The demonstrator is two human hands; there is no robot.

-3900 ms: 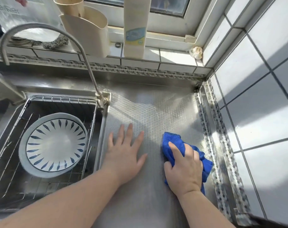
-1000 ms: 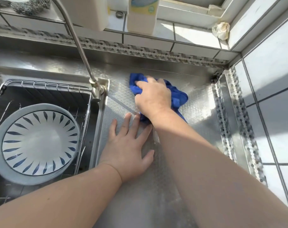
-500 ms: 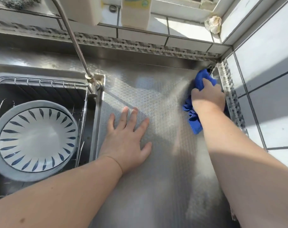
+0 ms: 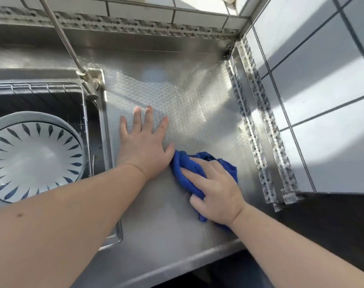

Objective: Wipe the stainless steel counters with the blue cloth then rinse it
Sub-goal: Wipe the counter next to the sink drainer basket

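Cloth (image 4: 206, 173) was bunched on the counter (image 4: 193, 104), near-right part, just right of the left hand and touching its thumb side. Right hand (image 4: 216, 194) lay on top of it, fingers curled over the wad and pressing down; likely bunched so the palm could load it for scrubbing. Left hand (image 4: 144, 142) was flat on the steel, fingers spread, holding nothing; probably a brace while leaning over. Cloth sat close to the near edge, so the stroke looked to be covering the front strip. Sink (image 4: 102, 113) was to the left with a plate (image 4: 34, 156) in a wire rack (image 4: 41, 87), faucet (image 4: 73, 50) at its far right corner. Rinse not yet done; the plate under the spout might get in the way.
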